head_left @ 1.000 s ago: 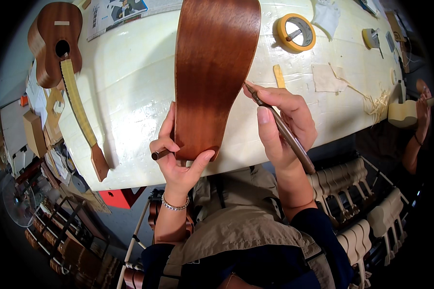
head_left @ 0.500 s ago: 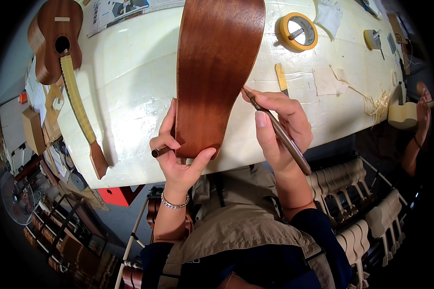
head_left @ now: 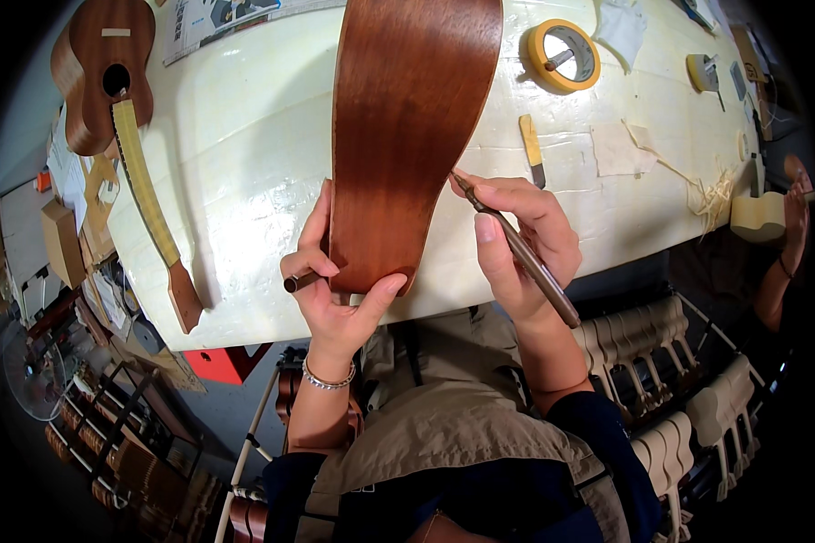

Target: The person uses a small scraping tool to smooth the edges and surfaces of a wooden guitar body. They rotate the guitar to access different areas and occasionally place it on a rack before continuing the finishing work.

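A reddish-brown wooden ukulele body point(head_left: 407, 118) lies lengthwise before me, its flat face up and its narrower end toward me. My left hand point(head_left: 335, 290) grips that near end, thumb on the near edge and fingers along the left side. Between the fingers of the same hand sits a dark brown pen cap point(head_left: 302, 281). A slim brown pen point(head_left: 527, 257) is pinched in my right hand point(head_left: 539, 235), its tip at the right edge of the body near the waist. Whether the tip touches the wood is hard to tell.
On the pale table point(head_left: 244, 181) are a yellow tape roll point(head_left: 536, 56), a yellow-handled blade point(head_left: 530, 140) and shavings point(head_left: 714, 201). A ukulele body point(head_left: 109, 81) and a neck point(head_left: 149, 199) lie at left. Another person's hand point(head_left: 795, 213) shows at far right; racks of pale bodies point(head_left: 634, 335) stand below.
My right hand and the pen have shifted slightly left and toward me along the body's edge. The left hand keeps its grip in nearly the same place.
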{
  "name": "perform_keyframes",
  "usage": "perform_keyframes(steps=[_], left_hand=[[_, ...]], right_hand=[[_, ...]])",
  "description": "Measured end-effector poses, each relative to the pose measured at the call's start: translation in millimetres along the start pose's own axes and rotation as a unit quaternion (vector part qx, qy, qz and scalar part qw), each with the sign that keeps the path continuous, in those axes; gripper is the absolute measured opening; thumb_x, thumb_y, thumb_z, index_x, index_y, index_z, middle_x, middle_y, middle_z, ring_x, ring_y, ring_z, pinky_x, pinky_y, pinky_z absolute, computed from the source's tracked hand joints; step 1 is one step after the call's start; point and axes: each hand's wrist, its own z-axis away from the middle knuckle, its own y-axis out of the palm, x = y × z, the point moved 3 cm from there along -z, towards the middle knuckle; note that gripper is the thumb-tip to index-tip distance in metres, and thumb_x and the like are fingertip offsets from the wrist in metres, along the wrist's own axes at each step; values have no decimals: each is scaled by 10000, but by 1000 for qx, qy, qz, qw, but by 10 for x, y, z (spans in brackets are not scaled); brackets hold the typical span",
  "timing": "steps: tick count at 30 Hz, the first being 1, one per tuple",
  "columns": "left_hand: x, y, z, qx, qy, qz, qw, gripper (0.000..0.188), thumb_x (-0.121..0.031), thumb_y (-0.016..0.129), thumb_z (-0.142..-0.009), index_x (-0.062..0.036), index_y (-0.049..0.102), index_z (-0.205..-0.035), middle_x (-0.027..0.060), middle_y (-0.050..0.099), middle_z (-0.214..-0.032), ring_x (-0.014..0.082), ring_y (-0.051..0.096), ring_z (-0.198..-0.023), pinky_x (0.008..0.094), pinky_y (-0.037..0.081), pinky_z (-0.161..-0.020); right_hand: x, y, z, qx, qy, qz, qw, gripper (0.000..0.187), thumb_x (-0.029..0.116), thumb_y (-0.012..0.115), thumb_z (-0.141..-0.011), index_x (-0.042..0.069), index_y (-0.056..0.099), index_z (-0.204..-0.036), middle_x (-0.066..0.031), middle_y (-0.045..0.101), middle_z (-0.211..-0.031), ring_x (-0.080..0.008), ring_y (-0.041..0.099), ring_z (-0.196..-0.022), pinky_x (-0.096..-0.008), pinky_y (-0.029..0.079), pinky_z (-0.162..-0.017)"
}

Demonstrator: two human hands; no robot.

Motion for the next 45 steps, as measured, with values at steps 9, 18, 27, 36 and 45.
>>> perform_keyframes(steps=[9, 18, 27, 36, 45], left_hand=[[-6, -2, -10, 2, 1, -5, 1000, 548, -59, 774, -707, -134, 280, -931, 312, 278, -1403, 383, 329, -1313, 450, 362, -1040], [3, -18, -6, -2, 0, -9, 1000, 550, -74, 783, -704, -134, 288, -938, 314, 281, -1400, 379, 331, -1311, 451, 356, -1042], [18, -24, -9, -2, -2, -6, 1000, 545, -69, 783, -701, -136, 297, -939, 312, 283, -1401, 376, 328, -1314, 448, 353, -1044], [5, -23, -6, -5, -5, -4, 1000, 557, -77, 788, -700, -138, 292, -945, 312, 283, -1399, 378, 329, -1313, 451, 354, -1045], [13, -29, -12, -7, -4, 1, 1000, 551, -84, 792, -697, -141, 300, -937, 310, 284, -1402, 378, 324, -1317, 455, 343, -1052]], right_hand=[[5, 7, -5, 5, 0, -14, 1000, 176, -26, 631, -783, -36, 604, -957, -168, 647, -912, -273, 664, -884, -308, 516, -763], [-23, 26, 46, 15, 7, -8, 1000, 181, -37, 623, -778, -37, 605, -958, -171, 651, -917, -263, 664, -871, -303, 516, -746], [-33, 27, 60, 15, 15, -2, 1000, 184, -29, 631, -779, -36, 604, -960, -172, 654, -927, -239, 660, -840, -291, 508, -745], [-33, 37, 57, 8, 11, -14, 1000, 181, -37, 628, -779, -36, 603, -958, -163, 648, -916, -250, 662, -851, -303, 512, -758], [-21, 40, 114, 23, 24, -6, 999, 179, -33, 631, -776, -37, 606, -953, -171, 650, -918, -252, 662, -846, -302, 513, -757]])
